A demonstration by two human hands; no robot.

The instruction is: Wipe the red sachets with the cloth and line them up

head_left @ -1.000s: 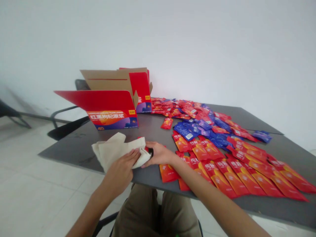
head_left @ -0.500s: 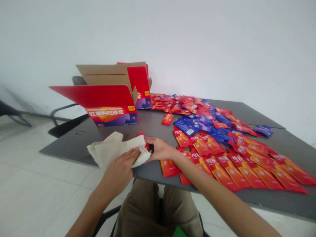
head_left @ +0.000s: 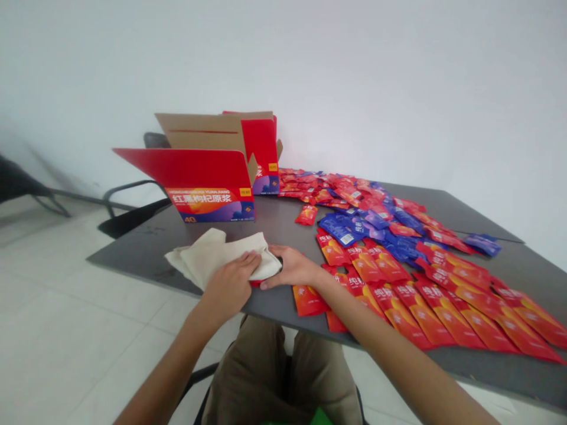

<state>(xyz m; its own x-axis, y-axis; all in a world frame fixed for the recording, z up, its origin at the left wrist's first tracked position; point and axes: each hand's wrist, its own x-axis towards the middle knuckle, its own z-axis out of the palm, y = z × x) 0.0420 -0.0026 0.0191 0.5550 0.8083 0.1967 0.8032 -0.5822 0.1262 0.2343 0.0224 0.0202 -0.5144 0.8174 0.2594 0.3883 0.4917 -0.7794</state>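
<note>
A cream-coloured folded cloth (head_left: 210, 251) lies on the near left part of the table. My left hand (head_left: 233, 280) is closed on the cloth's right end, fingers laid over its top. Against that same end is my right hand (head_left: 292, 267), thumb below and fingers curled behind. It grips a red pouch (head_left: 256, 284) almost wholly covered by the cloth; only a red sliver shows under it. Just right of my right hand, red-and-orange pouches (head_left: 398, 307) lie flat in overlapping rows.
A red-and-blue printed carton (head_left: 212, 203) with raised flaps stands at the left, with another carton (head_left: 261, 153) behind it. Red packets and blue packets (head_left: 341, 227) are heaped farther back on the grey table (head_left: 274, 215). Black chairs (head_left: 133, 218) stand beyond the table's left edge.
The camera view has turned slightly left. My left hand and the cloth have slid further over the red pouch, and less of it shows by my right fingers.
</note>
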